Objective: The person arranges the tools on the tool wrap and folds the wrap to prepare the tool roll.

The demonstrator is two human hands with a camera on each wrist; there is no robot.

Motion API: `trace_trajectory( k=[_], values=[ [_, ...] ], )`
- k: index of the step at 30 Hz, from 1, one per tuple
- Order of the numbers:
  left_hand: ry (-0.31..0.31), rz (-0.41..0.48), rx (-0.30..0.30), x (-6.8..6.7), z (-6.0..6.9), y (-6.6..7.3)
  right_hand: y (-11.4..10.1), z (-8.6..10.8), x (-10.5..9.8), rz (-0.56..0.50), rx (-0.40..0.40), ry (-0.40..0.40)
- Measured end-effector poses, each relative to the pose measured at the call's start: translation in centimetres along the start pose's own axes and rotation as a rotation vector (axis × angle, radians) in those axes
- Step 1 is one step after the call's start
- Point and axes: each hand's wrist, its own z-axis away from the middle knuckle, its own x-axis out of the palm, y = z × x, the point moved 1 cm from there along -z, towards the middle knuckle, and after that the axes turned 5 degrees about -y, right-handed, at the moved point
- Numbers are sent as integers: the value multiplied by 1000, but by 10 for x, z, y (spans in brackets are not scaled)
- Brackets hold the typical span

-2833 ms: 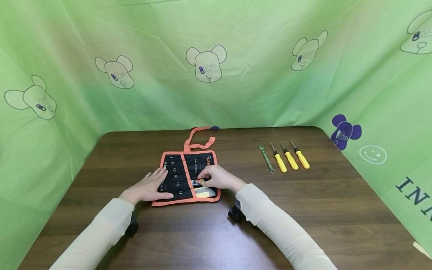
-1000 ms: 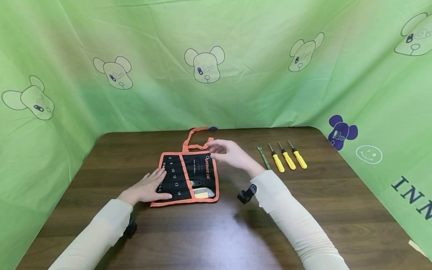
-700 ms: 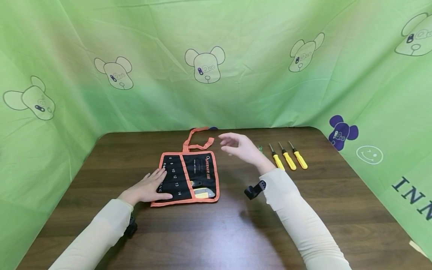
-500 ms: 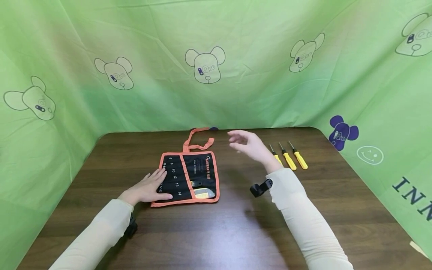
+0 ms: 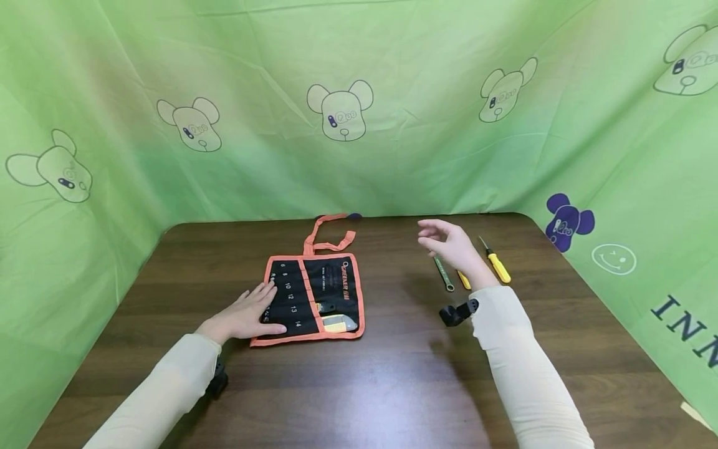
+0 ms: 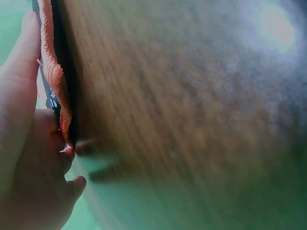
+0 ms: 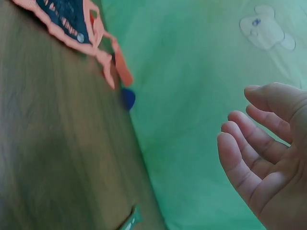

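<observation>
A black tool pouch with orange trim lies flat on the table, with a yellow-grey knife and a small dark item in its right section. My left hand rests spread on the pouch's left edge; the left wrist view shows this hand along the orange trim. My right hand, fingers loosely bent and empty, hovers over the upper part of a green wrench and beside yellow screwdrivers, partly hiding them. In the right wrist view the hand holds nothing.
The orange strap trails from the pouch towards the table's back edge. A green patterned cloth hangs behind and beside the brown table. A pale object shows at the right table edge.
My right hand has left the small item in the pouch, risen past its top right corner and moved right, over the wrench and screwdrivers. The left hand has stayed on the pouch.
</observation>
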Motion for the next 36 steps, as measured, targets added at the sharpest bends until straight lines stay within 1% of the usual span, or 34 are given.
trace_trajectory(
  k=[8,18,21,27,31,36],
  values=[
    [3,2,4,1,0,0,22,11,-11,14,97,21],
    [4,11,9,1,1,1,53,23,-17,54,156,13],
    [5,12,8,0,1,1,59,26,-16,73,160,10],
    [2,18,8,-1,3,4,70,30,-10,77,188,1],
    [6,16,11,-1,3,4,75,32,-5,108,209,-8],
    [3,15,13,-1,3,4,77,33,-2,180,246,-33]
  ],
)
